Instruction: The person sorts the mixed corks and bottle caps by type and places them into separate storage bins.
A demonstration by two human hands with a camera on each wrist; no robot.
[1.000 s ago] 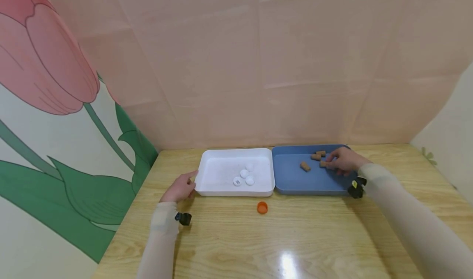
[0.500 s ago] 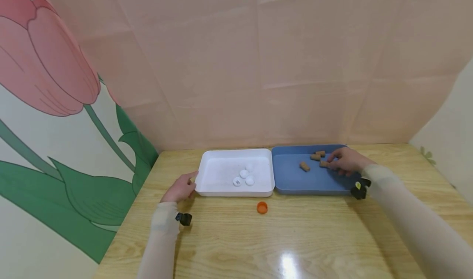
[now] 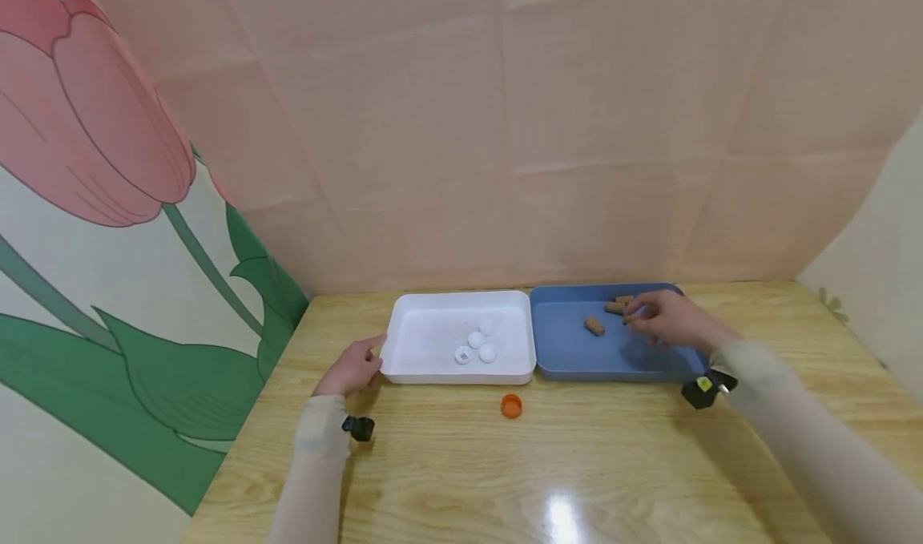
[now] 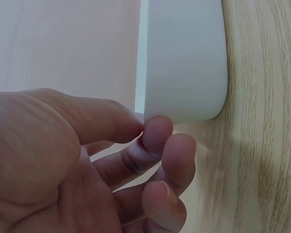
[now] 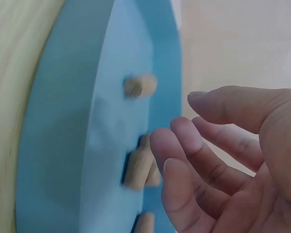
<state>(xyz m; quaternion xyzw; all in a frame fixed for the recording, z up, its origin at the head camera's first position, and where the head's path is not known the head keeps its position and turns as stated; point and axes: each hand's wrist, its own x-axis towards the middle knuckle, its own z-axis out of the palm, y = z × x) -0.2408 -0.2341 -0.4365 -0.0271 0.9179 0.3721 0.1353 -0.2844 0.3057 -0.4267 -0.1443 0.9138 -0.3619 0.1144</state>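
My left hand (image 3: 351, 367) pinches the left rim of a white tray (image 3: 418, 376), thumb and index finger meeting at the edge in the left wrist view. Several small white round pieces, which look like caps (image 3: 487, 353), lie in that tray. Over the blue tray (image 3: 570, 360) hovers my right hand (image 3: 674, 320). In the right wrist view its thumb and fingers are apart, with nothing between them. Several corks lie below: a single cork (image 5: 140, 86), a cork overlapping others (image 5: 139, 167), and one cut off at the bottom edge. In the head view my fingers partly cover a cork.
An orange bottle cap (image 3: 511, 405) lies on the wooden table (image 3: 447, 472) in front of the trays. The two trays stand side by side against each other. A pink cloth (image 3: 505, 127) hangs right behind them.
My right hand was at a cork in the blue tray; now it is raised and slightly turned, its fingers off that cork, nearer the back corks. My left hand has not moved.
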